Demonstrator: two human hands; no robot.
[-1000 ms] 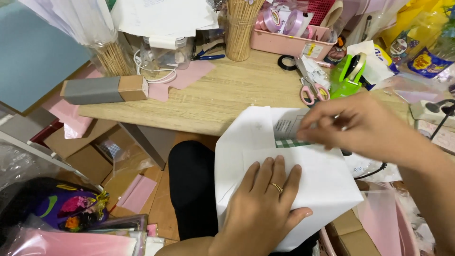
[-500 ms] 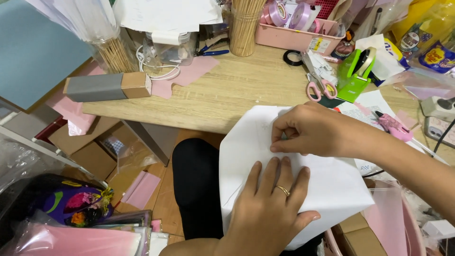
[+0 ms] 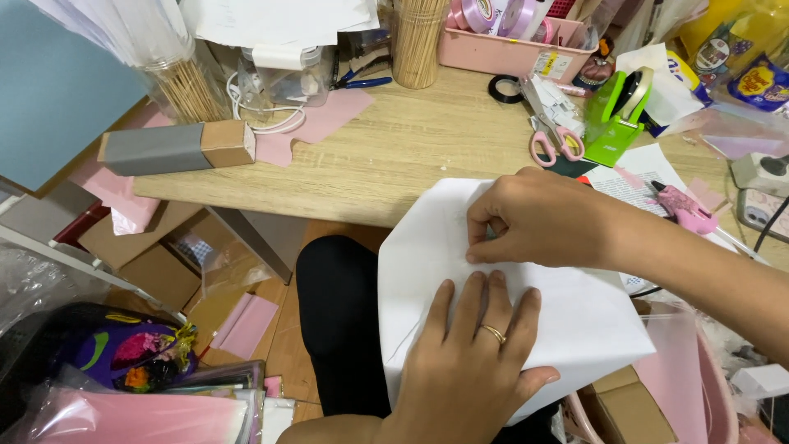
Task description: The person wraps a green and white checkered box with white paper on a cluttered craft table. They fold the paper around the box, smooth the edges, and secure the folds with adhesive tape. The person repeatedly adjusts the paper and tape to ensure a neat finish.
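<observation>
White paper (image 3: 567, 321) now lies folded shut; our right hand (image 3: 538, 218) has come down, fingers pinching its edge, left hand (image 3: 472, 362) pressing flat, fingers spread.

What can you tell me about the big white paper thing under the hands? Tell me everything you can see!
The white paper parcel is a large wrapped shape with smooth, matte white paper and a few sharp creases. Its upper corner rests on the edge of the wooden desk, and the rest hangs out over the person's lap. The left hand, wearing a gold ring, lies flat on its lower part. The right hand presses fingertips down along a fold near the top. What is inside cannot be seen.
</observation>
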